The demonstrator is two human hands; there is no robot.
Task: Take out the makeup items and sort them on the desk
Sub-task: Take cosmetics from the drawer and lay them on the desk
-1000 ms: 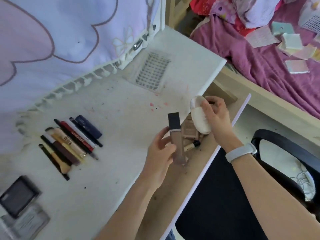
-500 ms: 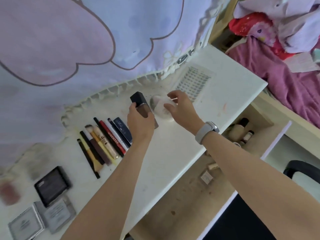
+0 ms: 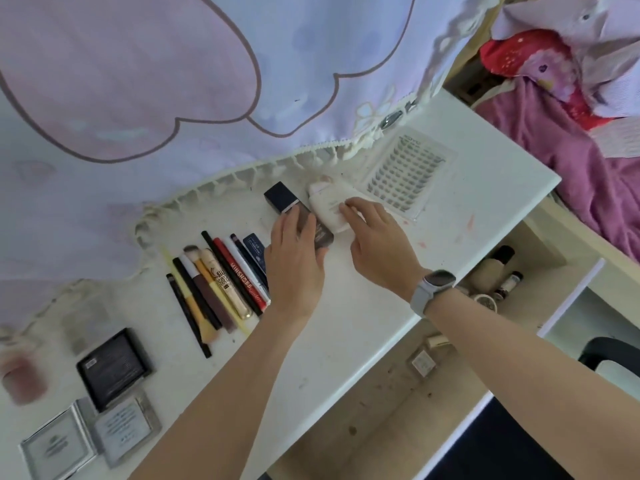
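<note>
Left hand (image 3: 294, 268) lay flat on the bottle (image 3: 298, 216), fingers straight — right hand (image 3: 377, 244) pressed the white tube (image 3: 327, 202) just beside it, at the desk's (image 3: 346, 341) twelve o'clock.

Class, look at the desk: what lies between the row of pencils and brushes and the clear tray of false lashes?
In the head view, two items lie between the row and the lash tray: a dark-capped foundation bottle under the left hand, and a white tube under the right hand.

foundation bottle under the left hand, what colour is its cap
Dark navy, near black, on the foundation bottle under the left hand; head view.
</note>
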